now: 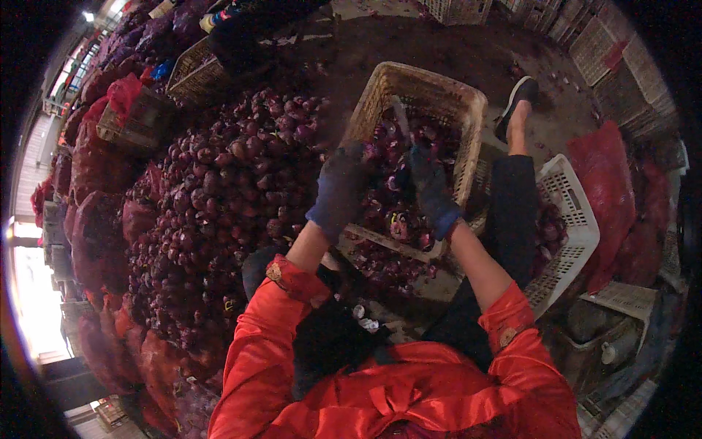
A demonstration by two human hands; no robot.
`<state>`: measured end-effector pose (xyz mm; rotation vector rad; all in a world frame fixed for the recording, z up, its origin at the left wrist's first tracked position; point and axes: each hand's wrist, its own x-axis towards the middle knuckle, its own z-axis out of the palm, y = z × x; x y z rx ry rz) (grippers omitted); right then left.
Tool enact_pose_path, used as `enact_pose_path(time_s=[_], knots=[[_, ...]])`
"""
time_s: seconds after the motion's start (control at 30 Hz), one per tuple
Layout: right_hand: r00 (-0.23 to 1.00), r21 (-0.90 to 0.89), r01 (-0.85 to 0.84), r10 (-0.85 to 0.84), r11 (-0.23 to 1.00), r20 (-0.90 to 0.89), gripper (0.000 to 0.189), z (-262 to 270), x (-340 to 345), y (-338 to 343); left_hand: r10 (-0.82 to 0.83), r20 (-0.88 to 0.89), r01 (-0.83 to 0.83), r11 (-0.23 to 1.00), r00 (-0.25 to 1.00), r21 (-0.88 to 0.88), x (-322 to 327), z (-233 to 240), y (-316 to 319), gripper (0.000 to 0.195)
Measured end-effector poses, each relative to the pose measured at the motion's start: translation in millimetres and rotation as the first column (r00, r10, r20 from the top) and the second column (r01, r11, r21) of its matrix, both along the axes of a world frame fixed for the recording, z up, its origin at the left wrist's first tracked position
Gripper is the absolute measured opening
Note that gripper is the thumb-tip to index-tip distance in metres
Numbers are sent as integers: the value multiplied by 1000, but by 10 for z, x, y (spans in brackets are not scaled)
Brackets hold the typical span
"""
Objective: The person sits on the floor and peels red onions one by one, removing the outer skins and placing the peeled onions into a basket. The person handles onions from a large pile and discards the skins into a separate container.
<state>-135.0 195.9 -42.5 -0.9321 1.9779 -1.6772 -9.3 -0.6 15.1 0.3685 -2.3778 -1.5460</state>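
My left hand (341, 186), in a dark glove with a blue cuff, is over the left rim of a tan plastic crate (473, 126). Its fingers are dark and blurred, so whether they hold an onion is unclear. My right hand (434, 192), gloved the same way, is above the crate's inside and grips a knife. The knife's pale blade (402, 116) points away from me, towards the far left corner. Red onions (403, 226) and loose skins lie in the crate beneath both hands. Left of it spreads a large heap of red onions (219, 181).
A white crate (584, 219) with onions stands tilted beside my right leg, near red mesh sacks (603, 192). Filled sacks (101, 241) line the left side. Another person's gloved hand (207, 23) shows at the top left, near a crate (192, 68). Crates (592, 52) are stacked at the upper right.
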Motion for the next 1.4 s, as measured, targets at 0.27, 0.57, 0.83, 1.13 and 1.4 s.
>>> enact_pose_path(time_s=[0.27, 0.57, 0.83, 1.13, 1.4], knots=[[976, -49, 68, -56, 997, 213, 52, 381, -2, 50, -2, -28, 17, 839, 1000, 543, 89, -187, -31, 66], [932, -118, -321, 336, 940, 137, 58, 904, 459, 142, 130, 90, -149, 578, 987, 802, 94, -80, 51, 41], [956, -65, -289, 284, 955, -76, 60, 785, 595, 35, 203, -123, -154, 933, 971, 326, 238, -405, -6, 43], [980, -58, -196, 193, 979, -56, 53, 778, 645, -42, 279, -186, -195, 908, 942, 371, 63, -466, 122, 40], [947, -212, -120, 175, 970, 268, 51, 725, 681, -38, 190, -21, -169, 916, 982, 364, 38, -151, 219, 49]])
